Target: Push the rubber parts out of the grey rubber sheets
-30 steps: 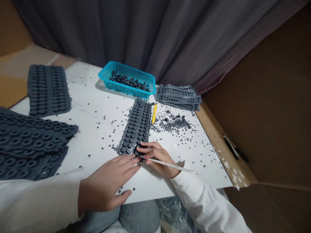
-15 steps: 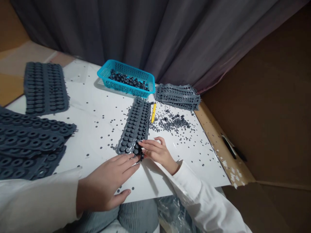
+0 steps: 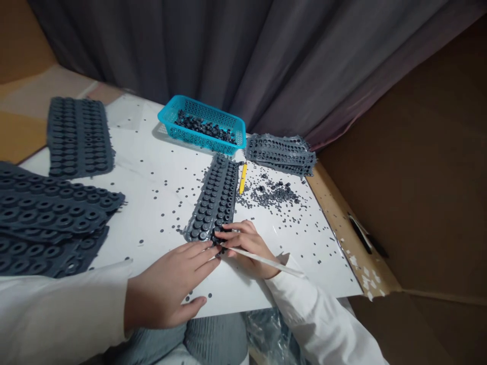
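A dark grey rubber sheet with rows of raised round studs lies lengthwise on the white table in front of me. My left hand rests flat at its near end, fingers stretched out and fingertips touching the edge, thumb apart. At the same near corner, my right hand has its fingers closed around a thin, pale, stick-like tool, which slants back over the wrist. The tool's tip is at the last studs, partly hidden by the fingers, so its exact kind does not show.
A blue basket of small dark pieces stands behind the sheet. Beside the sheet lie a yellow stick-like tool and scattered dark discs. Stacked sheets are at back right; more ring-patterned sheets and another sheet are left.
My right fingers have shifted slightly at the sheet's near corner, and the pale tool has swung up to show across the hand. My left hand stays on the sheet's edge. The view has turned slightly.
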### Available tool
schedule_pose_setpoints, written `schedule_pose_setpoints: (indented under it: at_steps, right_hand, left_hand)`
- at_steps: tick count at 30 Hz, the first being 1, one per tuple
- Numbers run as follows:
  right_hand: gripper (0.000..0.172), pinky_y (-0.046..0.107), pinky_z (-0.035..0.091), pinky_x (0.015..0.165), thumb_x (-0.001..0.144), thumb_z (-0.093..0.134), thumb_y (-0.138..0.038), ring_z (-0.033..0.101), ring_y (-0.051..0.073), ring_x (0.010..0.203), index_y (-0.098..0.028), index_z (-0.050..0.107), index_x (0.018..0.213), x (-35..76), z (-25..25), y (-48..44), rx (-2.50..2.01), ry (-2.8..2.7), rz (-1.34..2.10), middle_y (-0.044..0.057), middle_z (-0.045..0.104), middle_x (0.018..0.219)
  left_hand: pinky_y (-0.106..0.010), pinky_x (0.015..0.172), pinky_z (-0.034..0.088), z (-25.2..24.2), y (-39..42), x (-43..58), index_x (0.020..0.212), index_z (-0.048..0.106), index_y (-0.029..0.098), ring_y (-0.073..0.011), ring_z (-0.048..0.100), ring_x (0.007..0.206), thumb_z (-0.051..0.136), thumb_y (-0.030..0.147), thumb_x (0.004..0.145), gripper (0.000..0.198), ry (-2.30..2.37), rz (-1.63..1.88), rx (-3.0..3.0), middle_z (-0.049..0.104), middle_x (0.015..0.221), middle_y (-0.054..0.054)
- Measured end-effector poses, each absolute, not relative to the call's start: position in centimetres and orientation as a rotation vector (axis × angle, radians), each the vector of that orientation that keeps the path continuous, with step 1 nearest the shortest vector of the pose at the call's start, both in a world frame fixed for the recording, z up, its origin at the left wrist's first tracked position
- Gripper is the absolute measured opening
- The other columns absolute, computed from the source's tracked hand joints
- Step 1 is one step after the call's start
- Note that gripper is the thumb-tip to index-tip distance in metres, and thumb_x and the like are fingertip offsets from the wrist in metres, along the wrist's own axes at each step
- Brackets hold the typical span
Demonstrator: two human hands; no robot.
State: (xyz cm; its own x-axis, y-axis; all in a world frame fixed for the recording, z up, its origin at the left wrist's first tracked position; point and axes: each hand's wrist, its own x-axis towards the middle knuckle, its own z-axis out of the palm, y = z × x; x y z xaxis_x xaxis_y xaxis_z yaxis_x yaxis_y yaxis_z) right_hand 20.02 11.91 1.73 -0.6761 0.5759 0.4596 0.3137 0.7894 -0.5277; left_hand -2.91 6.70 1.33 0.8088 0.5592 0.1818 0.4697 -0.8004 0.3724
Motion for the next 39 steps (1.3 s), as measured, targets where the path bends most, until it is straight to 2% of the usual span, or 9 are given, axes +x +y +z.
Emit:
schedule_pose_setpoints:
  at_steps: [7,10,21,23,26,30,34,39]
  right_hand:
    - [0.008,0.035,0.042,0.081,0.089,0.055,-0.025,0.056,0.017,0.102,-0.02,0.059,0.095,20.28,0.87,12.28,-0.588,-2.52,0.149,0.003,0.068,0.111]
    - [0.008,0.036,0.043,0.079,0.088,0.057,-0.019,0.054,0.018,0.102,-0.02,0.058,0.096,20.24,0.69,12.11,-0.589,-2.546,0.038,0.004,0.066,0.114]
    - [0.011,0.039,0.053,0.08,0.087,0.054,-0.011,0.051,0.022,0.108,-0.019,0.06,0.092,19.9,1.64,11.51,-0.639,-2.509,-0.066,0.012,0.063,0.115]
    - [0.015,0.04,0.053,0.082,0.087,0.053,-0.011,0.051,0.022,0.109,-0.019,0.059,0.098,20.04,1.65,11.69,-0.706,-2.475,0.0,0.012,0.062,0.117]
    - [0.018,0.037,0.054,0.084,0.09,0.05,-0.017,0.053,0.019,0.108,-0.02,0.055,0.106,20.1,1.52,11.88,-0.75,-2.375,0.279,0.01,0.063,0.116]
    - [0.016,0.037,0.052,0.087,0.091,0.049,-0.026,0.055,0.018,0.11,-0.019,0.053,0.105,19.92,1.49,11.93,-0.773,-2.193,0.627,0.011,0.066,0.111]
    - [0.01,0.038,0.051,0.088,0.091,0.049,-0.025,0.056,0.019,0.11,-0.02,0.055,0.096,19.91,1.53,11.98,-0.798,-2.174,0.724,0.011,0.068,0.108]
    - [0.01,0.039,0.051,0.088,0.09,0.05,-0.026,0.055,0.019,0.11,-0.02,0.055,0.096,20.09,1.42,12.03,-0.759,-2.215,0.712,0.012,0.067,0.109]
  left_hand:
    - [-0.045,0.103,0.036,1.24,6.49,-2.97,0.134,0.041,0.012,-0.0306,0.041,0.124,0.056,0.028,0.076,0.062,0.8,0.446,2.666,0.046,0.137,-0.013]
    - [-0.045,0.103,0.036,1.37,6.5,-2.95,0.133,0.042,0.012,-0.0304,0.042,0.123,0.056,0.027,0.076,0.06,0.805,0.45,2.658,0.047,0.136,-0.013]
    - [-0.044,0.103,0.036,1.33,6.54,-2.96,0.135,0.04,0.015,-0.0293,0.04,0.125,0.054,0.031,0.078,0.061,0.813,0.43,2.654,0.044,0.138,-0.012]
    - [-0.044,0.103,0.036,1.42,6.58,-2.97,0.134,0.041,0.015,-0.0293,0.04,0.126,0.054,0.031,0.078,0.06,0.806,0.414,2.658,0.043,0.14,-0.012]
    - [-0.044,0.104,0.035,1.46,6.67,-3.02,0.134,0.041,0.014,-0.0292,0.038,0.127,0.053,0.031,0.079,0.059,0.791,0.388,2.668,0.041,0.141,-0.012]
    - [-0.045,0.104,0.034,1.32,6.72,-3.07,0.135,0.04,0.014,-0.0296,0.037,0.128,0.053,0.031,0.079,0.059,0.778,0.376,2.679,0.038,0.143,-0.012]
    - [-0.045,0.103,0.035,1.21,6.68,-3.05,0.135,0.04,0.014,-0.0302,0.037,0.128,0.054,0.029,0.078,0.059,0.781,0.403,2.676,0.038,0.143,-0.013]
    - [-0.046,0.103,0.035,1.18,6.63,-3.06,0.134,0.041,0.014,-0.0309,0.038,0.128,0.054,0.029,0.078,0.06,0.78,0.4,2.666,0.039,0.142,-0.014]
